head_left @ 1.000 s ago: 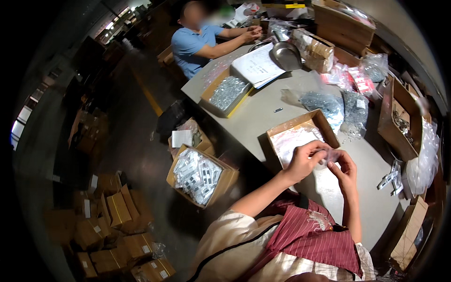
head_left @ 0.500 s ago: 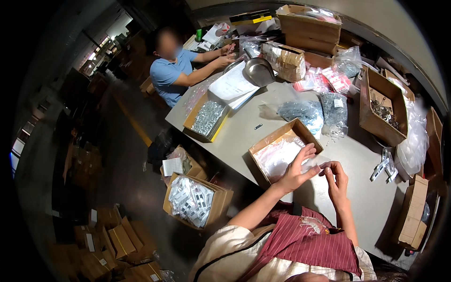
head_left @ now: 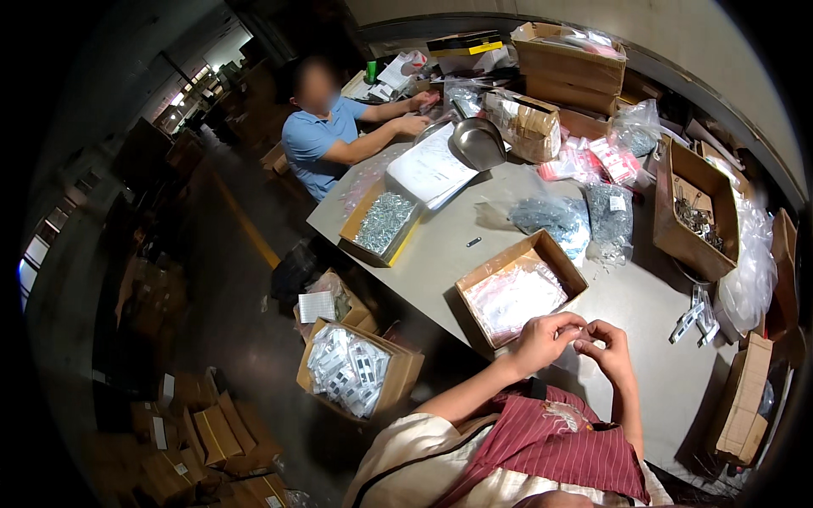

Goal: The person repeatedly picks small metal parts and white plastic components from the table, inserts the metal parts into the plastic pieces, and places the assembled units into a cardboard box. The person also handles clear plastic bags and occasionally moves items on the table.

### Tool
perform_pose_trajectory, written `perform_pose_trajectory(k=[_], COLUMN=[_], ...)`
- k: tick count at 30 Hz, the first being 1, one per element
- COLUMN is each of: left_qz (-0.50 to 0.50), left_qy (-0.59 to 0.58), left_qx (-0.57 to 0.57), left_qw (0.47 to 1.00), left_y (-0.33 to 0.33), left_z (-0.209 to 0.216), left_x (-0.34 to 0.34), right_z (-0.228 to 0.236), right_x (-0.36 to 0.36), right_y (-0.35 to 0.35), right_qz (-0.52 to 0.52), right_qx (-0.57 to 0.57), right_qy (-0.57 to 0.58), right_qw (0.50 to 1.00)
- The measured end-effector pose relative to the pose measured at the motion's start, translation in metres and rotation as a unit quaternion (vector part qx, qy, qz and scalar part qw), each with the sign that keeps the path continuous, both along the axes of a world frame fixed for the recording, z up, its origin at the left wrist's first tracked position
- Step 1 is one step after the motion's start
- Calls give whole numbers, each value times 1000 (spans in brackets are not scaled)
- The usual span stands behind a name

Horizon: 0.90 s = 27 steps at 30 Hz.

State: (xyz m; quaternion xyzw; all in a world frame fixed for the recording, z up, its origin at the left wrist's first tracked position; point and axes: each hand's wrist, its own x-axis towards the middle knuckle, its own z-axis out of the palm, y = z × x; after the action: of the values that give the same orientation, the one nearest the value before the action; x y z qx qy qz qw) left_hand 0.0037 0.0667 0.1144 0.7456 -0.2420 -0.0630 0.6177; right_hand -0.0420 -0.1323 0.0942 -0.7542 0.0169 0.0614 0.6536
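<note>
My left hand [head_left: 546, 340] and my right hand [head_left: 608, 347] meet over the near edge of the table, fingertips pinched close together. Between them is a thin, see-through piece, apparently a small clear plastic bag [head_left: 583, 362], mostly hidden by the fingers. Just beyond my left hand stands an open cardboard box [head_left: 475, 311] holding a pile of flat clear plastic bags [head_left: 515, 296]. A small dark metal piece [head_left: 473, 242] lies on the table behind that box.
A box of screws [head_left: 381, 222] stands left, beside papers [head_left: 430, 169] and a metal scoop [head_left: 479, 144]. Bags of hardware [head_left: 610, 222] and a box of metal parts [head_left: 696, 216] are right. A co-worker [head_left: 318, 144] sits far left. Below the table edge is a box of packed pieces [head_left: 349, 369].
My left hand has come down from above the box, its spread fingers closing to meet my right hand. The bags in the box now show more fully. The view has shifted slightly.
</note>
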Motion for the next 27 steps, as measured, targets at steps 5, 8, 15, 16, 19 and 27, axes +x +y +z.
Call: perform_pose_trajectory(k=[5,8,15,16,19,27], left_qz=[7,13,71,65,40,-11], left_qy=[75,33,8,21,62,-77], left_qx=[-30,-27,69,92,17,86], left_qw=[997,999,995,993,997,993], left_y=[3,4,7,9,5,-13], left_z=[-13,-7,0,0,11,5], left_x=[9,6,8,8,9,-1], right_z=[-7,-2,9,6,-2,-4], right_x=[1,-3,-18,-21,-27,-39], right_y=[1,-3,-4,-3,-2,-17], right_qz=[-82,-68,-3,-13,-56,-65], right_qx=[175,179,177,182,208,-92], right_qy=[-2,21,65,59,39,-93], right_qw=[981,981,982,981,976,989])
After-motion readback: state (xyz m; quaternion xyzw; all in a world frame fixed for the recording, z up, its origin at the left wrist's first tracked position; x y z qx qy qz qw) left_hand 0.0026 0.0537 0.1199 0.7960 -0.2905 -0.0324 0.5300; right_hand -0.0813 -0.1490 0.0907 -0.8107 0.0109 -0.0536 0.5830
